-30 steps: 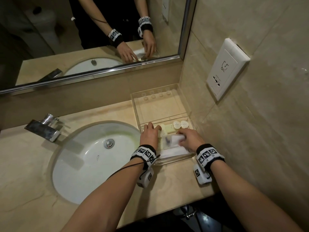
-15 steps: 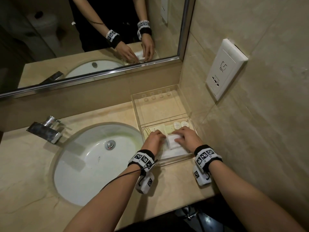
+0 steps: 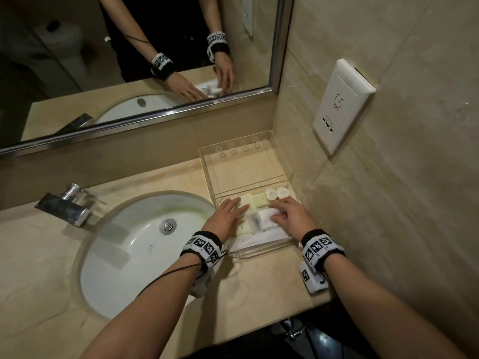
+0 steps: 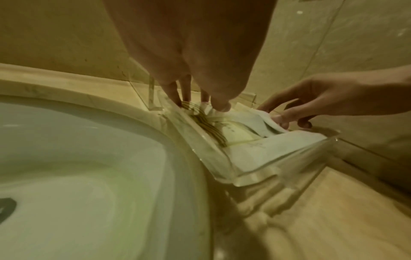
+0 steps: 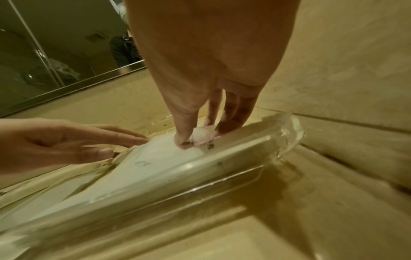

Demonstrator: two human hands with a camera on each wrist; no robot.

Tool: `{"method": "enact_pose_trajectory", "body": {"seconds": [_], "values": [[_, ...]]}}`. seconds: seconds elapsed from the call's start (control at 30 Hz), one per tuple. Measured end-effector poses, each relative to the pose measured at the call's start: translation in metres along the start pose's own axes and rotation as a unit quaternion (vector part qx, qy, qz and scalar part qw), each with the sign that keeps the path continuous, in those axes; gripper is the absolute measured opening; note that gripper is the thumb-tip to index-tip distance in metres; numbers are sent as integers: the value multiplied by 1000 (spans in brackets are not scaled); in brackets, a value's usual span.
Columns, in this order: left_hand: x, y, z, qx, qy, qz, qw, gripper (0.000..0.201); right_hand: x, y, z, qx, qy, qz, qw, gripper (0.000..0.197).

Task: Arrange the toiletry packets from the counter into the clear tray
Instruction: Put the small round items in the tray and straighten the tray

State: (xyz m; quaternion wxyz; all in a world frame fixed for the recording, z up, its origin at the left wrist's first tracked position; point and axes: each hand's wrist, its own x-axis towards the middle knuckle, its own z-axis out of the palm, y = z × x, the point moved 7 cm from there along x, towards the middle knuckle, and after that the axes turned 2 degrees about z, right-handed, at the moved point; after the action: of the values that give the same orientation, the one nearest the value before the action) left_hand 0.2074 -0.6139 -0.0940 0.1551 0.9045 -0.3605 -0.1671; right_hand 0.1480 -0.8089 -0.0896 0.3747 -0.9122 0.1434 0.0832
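Observation:
The clear tray (image 3: 207,172) sits on the counter in the corner by the wall, split by a divider. Its near compartment holds yellowish packets (image 3: 255,200), two round white caps (image 3: 271,195) and a flat white packet (image 3: 259,238) along the front. My left hand (image 3: 236,206) lies flat with straight fingers on the left packets (image 4: 235,133). My right hand (image 3: 277,213) pinches a small white packet (image 3: 264,220) between thumb and fingers, low on the stack (image 5: 203,134). The far compartment (image 3: 246,167) is bare.
A white sink basin (image 3: 145,250) lies just left of the tray, with a chrome faucet (image 3: 66,207) behind it. The mirror (image 3: 129,60) runs along the back wall. A wall socket (image 3: 342,107) sits on the tiled wall close to the right. The counter's front edge (image 3: 259,330) is near.
My right hand has lowered the small white packet onto the stack in the near compartment. My left hand has moved in from the tray's left edge and now lies flat on the packets.

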Motion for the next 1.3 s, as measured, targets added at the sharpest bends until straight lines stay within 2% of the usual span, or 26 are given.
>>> {"method": "enact_pose_trajectory", "body": {"seconds": [0.27, 0.37, 0.43, 0.47, 0.53, 0.57, 0.63, 0.7, 0.77, 0.87, 1.07, 1.3], "values": [[5, -1, -5, 2, -24, 39, 999, 47, -1, -2, -2, -2, -5, -15, 1000, 45], [2, 1, -20, -37, 42, 29, 998, 40, -3, -7, -11, 0, 8, -12, 1000, 47], [-1, 9, -32, -54, 84, 29, 995, 30, -6, -9, -20, 3, 46, -18, 999, 39], [-3, 17, -35, -51, 84, 35, 995, 25, -8, -11, -23, 8, 60, -22, 998, 31], [-6, 28, -30, -55, 44, 28, 997, 16, -14, -11, -23, 22, 49, -14, 998, 14], [-8, 31, -25, -63, 10, 9, 998, 15, -18, -9, -21, 17, 30, -1, 999, 12], [-12, 29, -14, -71, -44, -36, 996, 20, -27, -6, -16, -22, -8, 19, 1000, 19], [-17, 26, -6, -72, -69, -64, 993, 28, -33, -5, -14, -37, -22, 19, 999, 38], [-19, 26, 0, -74, -79, -76, 991, 34, -36, -7, -15, -31, -21, 11, 999, 45], [-21, 27, 5, -99, -77, -93, 988, 34, -37, -6, -16, -51, -17, 11, 999, 38], [-23, 25, 9, -169, -69, -140, 973, 32, -27, 15, -13, -105, 9, 84, 991, 34], [-21, 25, 12, -202, -62, -166, 963, 32, -25, 20, -11, -128, 31, 108, 985, 28]]}}
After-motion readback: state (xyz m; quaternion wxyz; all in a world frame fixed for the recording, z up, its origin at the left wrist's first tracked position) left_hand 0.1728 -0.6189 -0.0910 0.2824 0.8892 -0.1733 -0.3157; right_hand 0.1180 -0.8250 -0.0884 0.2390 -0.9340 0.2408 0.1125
